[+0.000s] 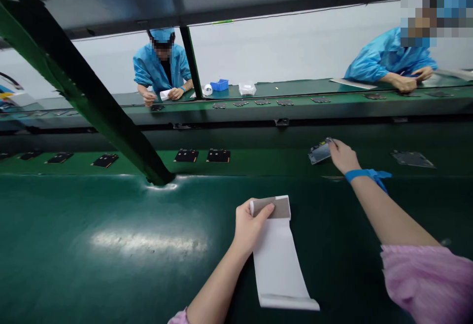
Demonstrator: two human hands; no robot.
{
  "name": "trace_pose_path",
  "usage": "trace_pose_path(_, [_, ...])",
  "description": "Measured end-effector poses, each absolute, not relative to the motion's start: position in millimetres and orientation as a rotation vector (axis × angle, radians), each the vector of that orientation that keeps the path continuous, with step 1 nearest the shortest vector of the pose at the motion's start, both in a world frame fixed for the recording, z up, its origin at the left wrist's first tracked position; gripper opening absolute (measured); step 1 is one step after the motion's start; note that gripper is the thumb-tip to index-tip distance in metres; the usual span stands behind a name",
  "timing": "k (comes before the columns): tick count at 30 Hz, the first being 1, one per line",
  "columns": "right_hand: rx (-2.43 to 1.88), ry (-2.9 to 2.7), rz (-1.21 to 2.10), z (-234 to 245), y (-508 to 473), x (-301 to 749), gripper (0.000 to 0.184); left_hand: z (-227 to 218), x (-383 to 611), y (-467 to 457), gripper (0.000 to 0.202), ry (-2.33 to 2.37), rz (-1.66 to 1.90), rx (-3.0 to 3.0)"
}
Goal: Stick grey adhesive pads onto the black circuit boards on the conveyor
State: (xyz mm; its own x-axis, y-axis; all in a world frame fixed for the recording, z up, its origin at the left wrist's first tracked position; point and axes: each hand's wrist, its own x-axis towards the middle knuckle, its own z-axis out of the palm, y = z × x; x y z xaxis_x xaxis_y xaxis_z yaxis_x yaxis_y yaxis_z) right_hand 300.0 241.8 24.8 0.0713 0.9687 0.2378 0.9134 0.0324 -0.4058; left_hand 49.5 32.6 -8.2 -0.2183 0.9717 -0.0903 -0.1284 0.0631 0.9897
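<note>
A long white paper strip with a grey patch near its top hangs from my left hand. My left thumb presses on the grey patch, and the strip's lower end curls over the green bench. Farther off to the right, my right hand pinches the edge of a flat circuit board with a silvery face, tilted over the green strip along the back of the bench. A blue band circles my right wrist. The right fingertips are partly hidden.
Several dark boards lie spaced along the back strip; another board lies right of my hand. A slanted green post crosses the left side. Two people in blue work across the bench, near a blue bin and a clear plastic bag.
</note>
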Motion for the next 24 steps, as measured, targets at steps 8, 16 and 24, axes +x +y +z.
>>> trace_pose_path(8, [-1.363,-2.125,0.467,33,165,257,0.038,-9,48,34,0.023,1.347,1.355,0.98])
trace_pose_path(16, [-1.039,-2.256,0.884,41,105,209,0.03,-8,50,35,0.022,1.321,1.375,0.981])
trace_pose_path(24, [-1.008,-2.33,0.863,48,108,201,0.028,-7,48,35,0.026,1.285,1.431,0.911])
